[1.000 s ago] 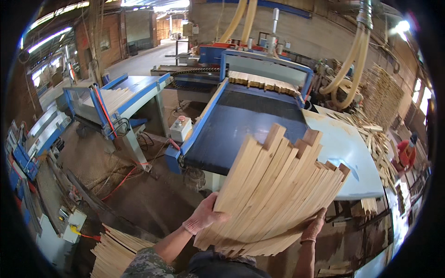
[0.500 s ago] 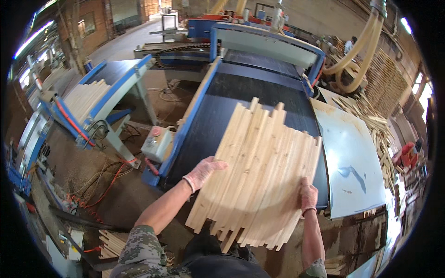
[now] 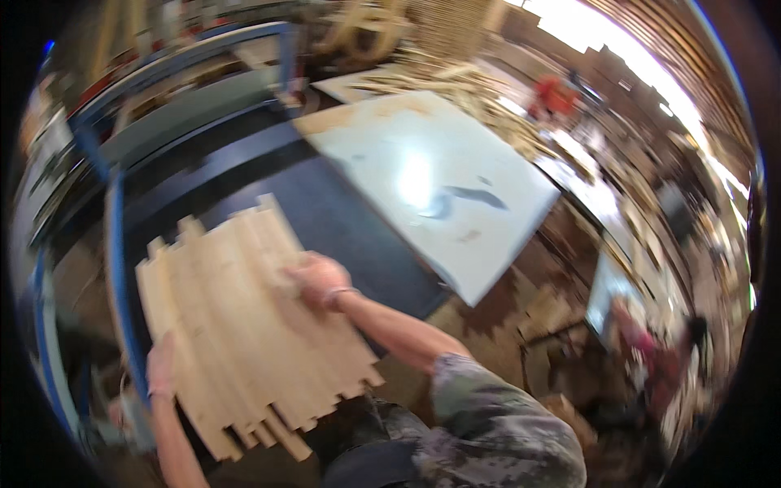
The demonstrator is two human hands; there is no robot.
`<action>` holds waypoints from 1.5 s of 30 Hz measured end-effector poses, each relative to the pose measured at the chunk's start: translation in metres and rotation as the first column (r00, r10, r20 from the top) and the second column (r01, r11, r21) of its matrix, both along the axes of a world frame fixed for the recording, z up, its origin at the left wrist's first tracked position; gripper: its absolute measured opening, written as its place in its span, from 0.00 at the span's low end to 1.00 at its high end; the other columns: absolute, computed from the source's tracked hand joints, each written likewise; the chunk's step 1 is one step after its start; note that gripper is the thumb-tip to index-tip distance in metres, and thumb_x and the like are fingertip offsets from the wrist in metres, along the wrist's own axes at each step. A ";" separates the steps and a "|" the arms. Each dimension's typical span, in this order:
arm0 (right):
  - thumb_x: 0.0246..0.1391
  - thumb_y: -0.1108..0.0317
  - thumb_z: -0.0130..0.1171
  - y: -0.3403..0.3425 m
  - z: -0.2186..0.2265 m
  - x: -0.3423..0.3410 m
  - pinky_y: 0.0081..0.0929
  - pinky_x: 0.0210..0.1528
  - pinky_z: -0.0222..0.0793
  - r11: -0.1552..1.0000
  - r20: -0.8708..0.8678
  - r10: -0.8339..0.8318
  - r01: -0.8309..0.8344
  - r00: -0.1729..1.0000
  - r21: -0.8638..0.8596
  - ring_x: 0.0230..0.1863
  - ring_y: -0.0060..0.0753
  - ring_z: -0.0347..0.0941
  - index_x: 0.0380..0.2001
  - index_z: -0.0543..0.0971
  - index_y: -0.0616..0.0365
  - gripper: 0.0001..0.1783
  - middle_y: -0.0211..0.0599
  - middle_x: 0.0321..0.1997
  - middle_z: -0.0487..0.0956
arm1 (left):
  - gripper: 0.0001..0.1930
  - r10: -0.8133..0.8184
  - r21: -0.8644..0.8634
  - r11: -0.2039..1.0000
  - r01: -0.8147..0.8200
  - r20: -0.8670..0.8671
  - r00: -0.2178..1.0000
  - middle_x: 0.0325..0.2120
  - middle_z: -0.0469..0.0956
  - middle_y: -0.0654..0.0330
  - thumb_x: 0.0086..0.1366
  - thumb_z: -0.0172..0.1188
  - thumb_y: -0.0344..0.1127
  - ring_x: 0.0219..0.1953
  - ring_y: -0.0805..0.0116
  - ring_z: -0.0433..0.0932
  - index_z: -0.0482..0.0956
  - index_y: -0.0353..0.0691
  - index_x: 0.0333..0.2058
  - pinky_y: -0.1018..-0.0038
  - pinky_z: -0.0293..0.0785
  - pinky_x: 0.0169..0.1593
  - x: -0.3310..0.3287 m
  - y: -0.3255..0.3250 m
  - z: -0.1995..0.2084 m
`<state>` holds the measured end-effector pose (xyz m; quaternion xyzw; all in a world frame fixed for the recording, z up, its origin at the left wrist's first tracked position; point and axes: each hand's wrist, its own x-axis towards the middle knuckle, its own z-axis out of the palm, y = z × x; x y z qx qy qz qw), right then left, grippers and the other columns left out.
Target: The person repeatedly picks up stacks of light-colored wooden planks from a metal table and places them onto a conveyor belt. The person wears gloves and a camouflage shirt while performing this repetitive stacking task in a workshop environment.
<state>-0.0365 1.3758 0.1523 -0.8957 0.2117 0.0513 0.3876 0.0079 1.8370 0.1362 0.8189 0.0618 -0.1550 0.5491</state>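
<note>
A batch of pale wooden strips [image 3: 236, 317], laid side by side with uneven ends, is held between my two hands over the near end of a dark conveyor belt [image 3: 325, 211]. My left hand [image 3: 162, 366] is closed on the left edge of the strips. At the right edge, my right hand [image 3: 316, 281] grips with its fingers over the top face. Motion blurs both hands, and the strips hide their undersides. Whether the strips rest on the belt, I cannot tell.
Right of the belt lies a pale sheet-topped table [image 3: 439, 179]. Behind it is a heap of loose wooden strips [image 3: 455, 81]. The machine's blue frame [image 3: 187, 61] spans the belt's far end. People in red [image 3: 556, 96] and pink-red [image 3: 651, 346] are at the right.
My view has swung to the right, bringing the pale table and the people closer to the middle. My hands still hold the strips, with the right hand farther up their edge.
</note>
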 end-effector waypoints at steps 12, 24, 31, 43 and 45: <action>0.57 0.37 0.63 0.064 0.037 -0.009 0.46 0.59 0.75 0.906 0.092 0.101 -0.130 0.991 0.403 0.58 0.58 0.80 0.72 0.67 0.63 0.51 0.63 0.55 0.83 | 0.40 -0.230 0.937 0.337 -0.090 0.175 0.957 0.75 0.59 0.40 0.78 0.49 0.60 0.77 0.43 0.56 0.58 0.35 0.76 0.55 0.53 0.78 -0.007 -0.018 -0.016; 0.68 0.52 0.61 0.075 -0.022 -0.094 0.30 0.74 0.64 0.741 0.286 -0.012 -0.183 0.958 0.645 0.74 0.37 0.67 0.79 0.59 0.63 0.45 0.50 0.79 0.67 | 0.38 -0.154 0.716 0.644 -0.269 0.466 0.871 0.73 0.65 0.40 0.76 0.56 0.57 0.74 0.44 0.63 0.65 0.33 0.72 0.57 0.56 0.78 -0.019 0.020 -0.019; 0.71 0.51 0.57 0.058 -0.017 -0.229 0.37 0.80 0.52 0.557 0.266 0.105 -0.278 0.958 0.783 0.79 0.37 0.59 0.79 0.56 0.66 0.44 0.45 0.80 0.64 | 0.33 0.065 -0.238 0.970 0.047 0.440 0.896 0.61 0.80 0.47 0.74 0.64 0.49 0.64 0.59 0.78 0.73 0.29 0.67 0.66 0.70 0.68 -0.127 -0.074 0.032; 0.59 0.40 0.54 -0.115 -0.167 -0.492 0.48 0.65 0.72 0.951 -0.441 -0.054 0.180 0.896 0.250 0.64 0.62 0.77 0.59 0.81 0.63 0.38 0.60 0.60 0.82 | 0.28 -0.737 -0.239 0.676 0.697 -0.214 0.641 0.56 0.83 0.48 0.72 0.65 0.46 0.62 0.57 0.80 0.81 0.28 0.60 0.63 0.71 0.69 -0.345 -0.284 -0.143; 0.61 0.42 0.53 -0.153 -0.263 -0.580 0.51 0.64 0.73 0.967 -0.380 -0.121 0.195 0.917 0.164 0.61 0.64 0.78 0.57 0.83 0.60 0.35 0.59 0.58 0.83 | 0.28 -0.844 0.120 0.518 0.847 -0.092 0.529 0.54 0.85 0.49 0.71 0.65 0.46 0.59 0.58 0.81 0.81 0.27 0.58 0.63 0.73 0.65 -0.348 -0.292 -0.257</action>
